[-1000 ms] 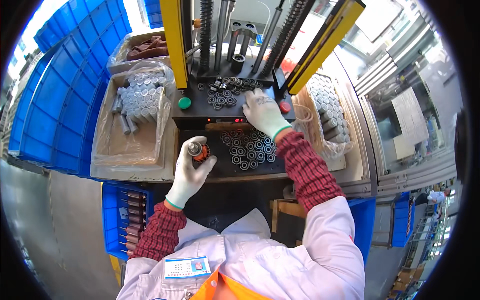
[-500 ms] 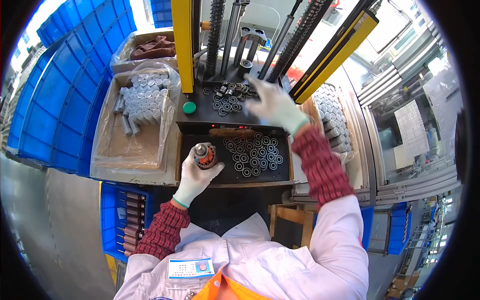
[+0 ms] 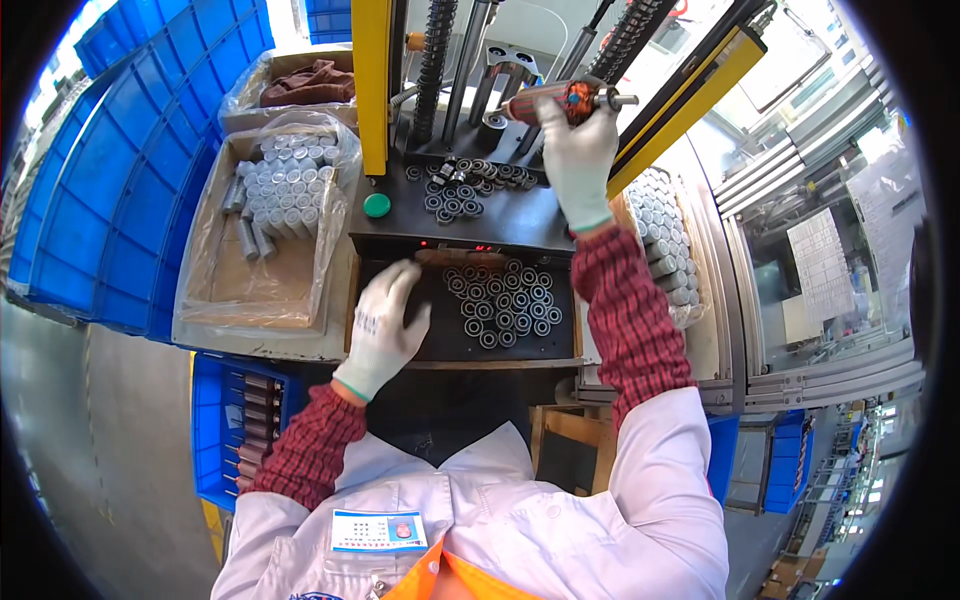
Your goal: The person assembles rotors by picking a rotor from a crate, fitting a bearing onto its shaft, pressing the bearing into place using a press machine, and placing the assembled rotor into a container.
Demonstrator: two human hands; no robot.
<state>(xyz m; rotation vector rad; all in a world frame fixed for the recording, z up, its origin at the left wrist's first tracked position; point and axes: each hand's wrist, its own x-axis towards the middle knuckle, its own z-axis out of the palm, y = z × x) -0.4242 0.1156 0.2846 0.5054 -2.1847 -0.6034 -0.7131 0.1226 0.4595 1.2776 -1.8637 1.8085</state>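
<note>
Motor rotor (image 3: 550, 104), with its orange winding and bare shaft end pointing right, is at the far side of the scene, over the dark press base (image 3: 400, 225) between two yellow posts (image 3: 372, 100). The right hand (image 3: 580, 150) holds it, its grip pinched around the rotor's body; the rotor's left end is at a round metal socket (image 3: 493, 124), though whether they touch I cannot tell. The left hand (image 3: 385, 325) is at the near left, its grip spread and empty, over a dark panel (image 3: 440, 345) set in the pale tabletop (image 3: 215, 342).

Small ring bearings (image 3: 505, 300) lie loosely grouped on that panel, and a second cluster of bearings (image 3: 455, 195) sits farther off on the base, right of a green button (image 3: 377, 206). On the left, a plastic-lined box (image 3: 260, 290) holds silvery cylinders (image 3: 290, 190); more cylinders (image 3: 660, 235) are packed on the right. Blue crates (image 3: 100, 190) rise at far left, and a blue bin (image 3: 213, 430) of other rotors (image 3: 258, 420) stands near left above a grey floor (image 3: 140, 440).

Half a second ago the left hand held a rotor upright and the right hand was empty; both groups of bearings have stayed in place.
</note>
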